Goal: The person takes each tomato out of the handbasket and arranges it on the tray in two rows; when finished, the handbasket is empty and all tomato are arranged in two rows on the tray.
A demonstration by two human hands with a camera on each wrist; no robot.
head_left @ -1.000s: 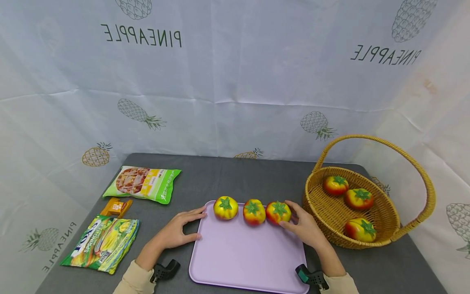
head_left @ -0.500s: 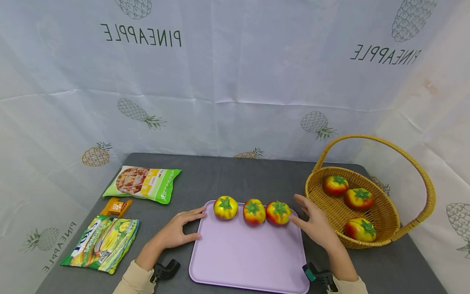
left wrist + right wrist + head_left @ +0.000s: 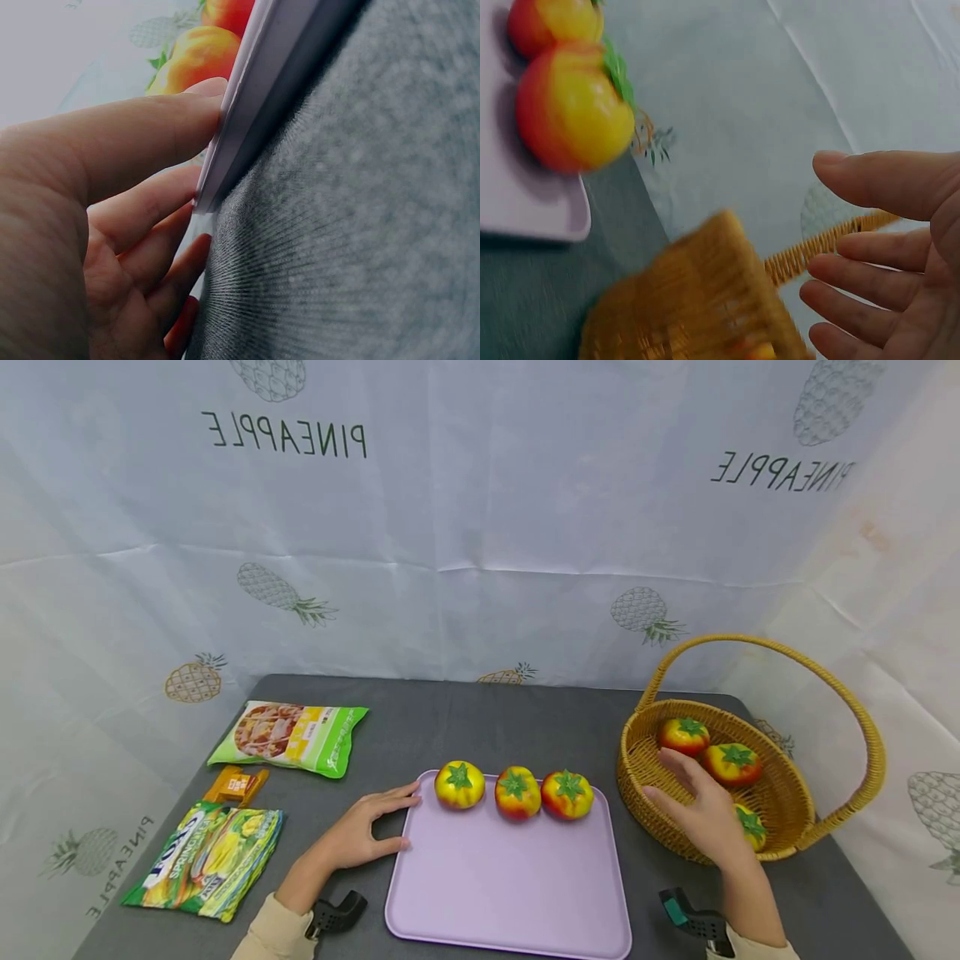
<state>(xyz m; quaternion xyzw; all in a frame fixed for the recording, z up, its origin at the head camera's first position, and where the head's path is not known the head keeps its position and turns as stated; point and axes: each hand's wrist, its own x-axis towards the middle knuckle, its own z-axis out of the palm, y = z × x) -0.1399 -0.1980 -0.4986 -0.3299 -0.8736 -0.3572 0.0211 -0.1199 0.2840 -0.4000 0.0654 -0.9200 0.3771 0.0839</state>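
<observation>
A lilac tray point(image 3: 510, 885) lies on the dark tabletop. Three red-and-yellow fruits with green leafy tops, a yellow one point(image 3: 460, 785), a middle one point(image 3: 517, 795) and a right one point(image 3: 567, 796), stand in a row along its far edge. The fingertips and thumb of my left hand point(image 3: 363, 837) touch the tray's left rim, fingers fairly straight. My right hand point(image 3: 705, 818) hovers over the left side of a wicker basket point(image 3: 648, 814), holding nothing, fingers extended. Inside the basket sit three similar fruits; my hand partly covers the nearest fruit point(image 3: 752, 828).
A tall handle point(image 3: 862, 727) arches over the basket. At the left of the table point(image 3: 480, 718) lie a green food bag point(image 3: 288, 735), a small orange packet point(image 3: 236, 785) and a green-and-yellow packet point(image 3: 206, 860). A pineapple-print cloth point(image 3: 480, 527) hangs behind.
My right hand has let go of the right fruit on the tray and moved right, over the basket. My left hand has stayed at the tray's rim.
</observation>
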